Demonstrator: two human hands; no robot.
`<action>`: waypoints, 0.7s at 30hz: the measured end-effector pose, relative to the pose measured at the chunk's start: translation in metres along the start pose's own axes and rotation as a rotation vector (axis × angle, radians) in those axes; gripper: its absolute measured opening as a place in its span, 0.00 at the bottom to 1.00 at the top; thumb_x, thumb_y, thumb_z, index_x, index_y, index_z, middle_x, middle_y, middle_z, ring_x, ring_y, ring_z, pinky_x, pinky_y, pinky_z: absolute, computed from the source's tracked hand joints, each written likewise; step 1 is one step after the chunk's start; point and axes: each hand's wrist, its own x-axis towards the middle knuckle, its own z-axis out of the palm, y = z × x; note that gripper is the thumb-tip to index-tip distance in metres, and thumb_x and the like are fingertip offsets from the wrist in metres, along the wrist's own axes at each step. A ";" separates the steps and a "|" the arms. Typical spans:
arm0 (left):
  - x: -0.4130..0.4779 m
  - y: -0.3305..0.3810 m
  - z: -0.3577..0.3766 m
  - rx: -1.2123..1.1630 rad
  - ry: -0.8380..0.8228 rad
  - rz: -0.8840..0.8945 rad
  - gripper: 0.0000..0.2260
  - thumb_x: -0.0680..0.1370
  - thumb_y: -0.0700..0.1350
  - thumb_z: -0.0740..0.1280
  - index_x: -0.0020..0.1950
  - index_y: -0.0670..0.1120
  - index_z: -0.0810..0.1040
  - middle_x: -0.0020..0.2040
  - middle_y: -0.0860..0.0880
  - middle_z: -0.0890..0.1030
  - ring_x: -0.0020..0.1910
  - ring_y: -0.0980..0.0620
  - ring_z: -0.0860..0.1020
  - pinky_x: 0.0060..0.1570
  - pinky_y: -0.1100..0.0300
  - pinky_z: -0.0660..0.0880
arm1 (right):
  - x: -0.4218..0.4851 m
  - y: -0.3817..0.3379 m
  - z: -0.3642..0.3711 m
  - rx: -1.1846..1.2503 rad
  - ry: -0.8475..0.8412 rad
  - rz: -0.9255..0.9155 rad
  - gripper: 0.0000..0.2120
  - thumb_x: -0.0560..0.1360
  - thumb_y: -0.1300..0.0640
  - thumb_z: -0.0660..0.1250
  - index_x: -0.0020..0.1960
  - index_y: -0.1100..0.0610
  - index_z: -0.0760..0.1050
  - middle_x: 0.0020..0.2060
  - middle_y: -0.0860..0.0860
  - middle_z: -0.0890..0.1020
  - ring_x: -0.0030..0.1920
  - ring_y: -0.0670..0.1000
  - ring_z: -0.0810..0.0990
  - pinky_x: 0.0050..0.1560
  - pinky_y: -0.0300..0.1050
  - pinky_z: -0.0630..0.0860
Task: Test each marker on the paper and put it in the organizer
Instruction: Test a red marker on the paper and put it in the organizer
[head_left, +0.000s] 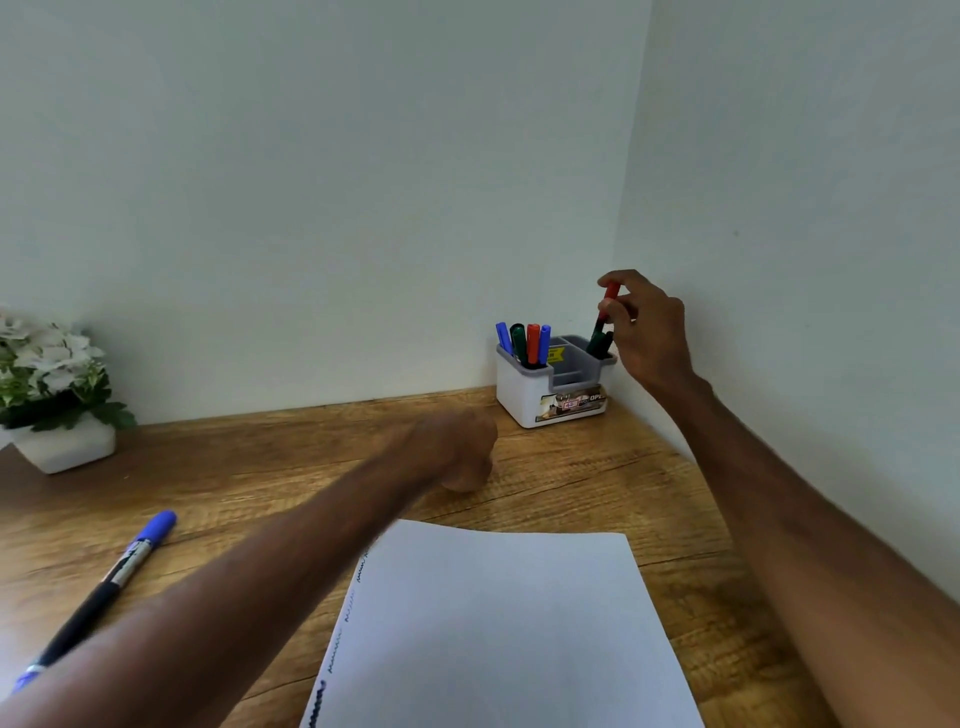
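- Two bare hands are out over the wooden table (260, 457), which sits in a corner where two pale walls meet.
- One red-capped marker (611, 292) is in the right hand (649, 332), up at two o'clock from the paper. The thumb and fingertips pinch it near the cap, and it hangs almost upright with its dark lower end dipping toward the organizer's right-hand compartment. I cannot tell whether the tip touches the bottom.
- That organizer (524, 395) is a small white box with a grey insert and a printed label on its front. It stands in the far corner of the table, close to both walls, at one o'clock from the paper.
- Four markers (533, 340) stand in its left compartment, caps up: blue, green, red, blue. The middle section looks to hold only a yellow sticker. A dark green marker (601, 344) leans in the right compartment, just beside the red-capped one.
- The left hand (457, 447) hovers low over the bare wood at twelve o'clock from the paper, well apart from the organizer. It is smeared by motion. The fingers look folded under, but I cannot tell for sure, nor whether they hold anything.
- The white paper (498, 623) lies flat at the near edge, with short squiggles of ink (343, 618) running down its left margin.
- One blue-capped marker (124, 561) lies on the table at nine o'clock from the paper, cap pointing away, its lower end passing under the left forearm.
- At ten o'clock, a plant with white flowers (47, 364) sits in a white pot (67, 447) against the back wall.
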 end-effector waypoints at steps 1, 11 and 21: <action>0.000 0.001 0.001 -0.001 0.004 -0.002 0.10 0.83 0.46 0.66 0.60 0.42 0.80 0.47 0.49 0.76 0.49 0.50 0.78 0.48 0.57 0.76 | 0.001 -0.002 -0.001 0.007 0.008 -0.002 0.11 0.82 0.62 0.67 0.64 0.55 0.78 0.52 0.58 0.86 0.50 0.54 0.87 0.47 0.38 0.82; 0.004 0.002 0.003 -0.001 0.001 -0.002 0.10 0.82 0.45 0.66 0.60 0.42 0.79 0.42 0.52 0.73 0.49 0.51 0.77 0.47 0.58 0.75 | -0.007 0.001 0.004 -0.119 -0.128 -0.024 0.14 0.84 0.60 0.63 0.67 0.60 0.79 0.65 0.57 0.82 0.65 0.55 0.80 0.65 0.40 0.70; 0.003 -0.004 -0.003 -0.055 -0.061 -0.019 0.11 0.82 0.47 0.66 0.60 0.42 0.79 0.49 0.47 0.80 0.52 0.48 0.78 0.56 0.53 0.79 | -0.034 -0.042 0.004 -0.078 0.042 -0.234 0.11 0.83 0.63 0.64 0.61 0.62 0.82 0.57 0.57 0.86 0.58 0.53 0.84 0.60 0.48 0.80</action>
